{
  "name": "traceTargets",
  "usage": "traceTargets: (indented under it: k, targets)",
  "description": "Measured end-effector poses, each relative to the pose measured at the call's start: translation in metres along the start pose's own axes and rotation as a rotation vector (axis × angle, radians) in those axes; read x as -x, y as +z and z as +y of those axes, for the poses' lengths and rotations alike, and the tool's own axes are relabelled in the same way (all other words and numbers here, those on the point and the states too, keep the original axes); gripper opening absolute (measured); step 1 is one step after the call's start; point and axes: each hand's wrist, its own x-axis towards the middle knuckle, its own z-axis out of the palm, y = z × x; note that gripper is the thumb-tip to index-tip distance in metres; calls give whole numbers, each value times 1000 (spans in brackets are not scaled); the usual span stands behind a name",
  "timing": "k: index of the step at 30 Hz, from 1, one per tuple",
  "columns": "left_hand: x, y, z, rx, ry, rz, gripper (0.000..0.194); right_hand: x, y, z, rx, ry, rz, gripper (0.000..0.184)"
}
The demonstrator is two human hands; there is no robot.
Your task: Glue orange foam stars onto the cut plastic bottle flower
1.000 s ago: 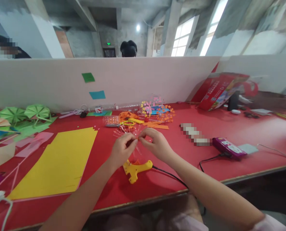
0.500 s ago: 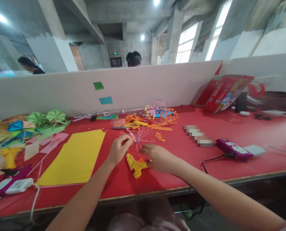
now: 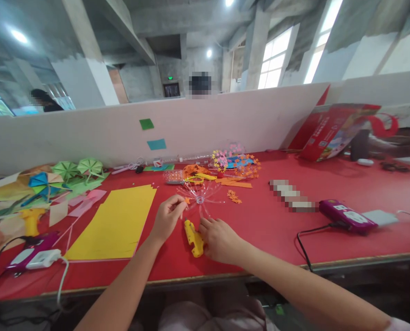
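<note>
A small orange paper star (image 3: 187, 200) sits at the pinched fingertips of my left hand (image 3: 170, 215). Just right of it, a clear plastic bottle cut into spreading strips (image 3: 199, 199) rests on the table, its strips fanned outward. My right hand (image 3: 222, 240) is closed over the handle side of a yellow glue gun (image 3: 193, 238), covering the handle. The gun lies on the table below the cut bottle, its nozzle pointing up and away from me. Several loose orange stars (image 3: 234, 196) lie to the right of the bottle.
Yellow paper sheets (image 3: 113, 223) lie left. Behind them are green paper umbrellas (image 3: 90, 167) and another yellow glue gun (image 3: 31, 220). Scissors (image 3: 193, 180) and a star-covered decoration (image 3: 249, 166) stand at the back. A purple power bank (image 3: 348, 216) with cables lies right, before a red bag (image 3: 339, 131).
My right hand has come down and left onto the glue gun's handle, which showed before. My left hand keeps its pinch by the star. The view has shifted slightly.
</note>
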Motion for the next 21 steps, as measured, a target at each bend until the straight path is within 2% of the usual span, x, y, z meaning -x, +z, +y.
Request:
traceTargets:
  k: [4,6,9,12,14,16,18,21]
  targets:
    - [3,-12,-2,-35,12,121,19,7,-13,10,-151,125,177,29]
    - [1,-12,-3,-69,29,151,19,7,-23,21,-217,183,290,25]
    - [-5,1,-6,-141,103,68,22,1,-38,39,-292,215,434,10]
    - [-12,25,-13,-218,253,-41,19,-9,-48,52,-488,167,558,11]
    - [-16,39,-19,-262,328,-107,16,-16,-48,57,-661,116,581,11]
    - [-17,49,-26,-277,361,-124,15,-21,-43,60,-748,62,533,10]
    - [-16,54,-33,-281,388,-116,14,-23,-34,61,-763,14,479,10]
    - [-12,54,-42,-250,376,-118,13,-20,-21,61,-743,-12,477,16]
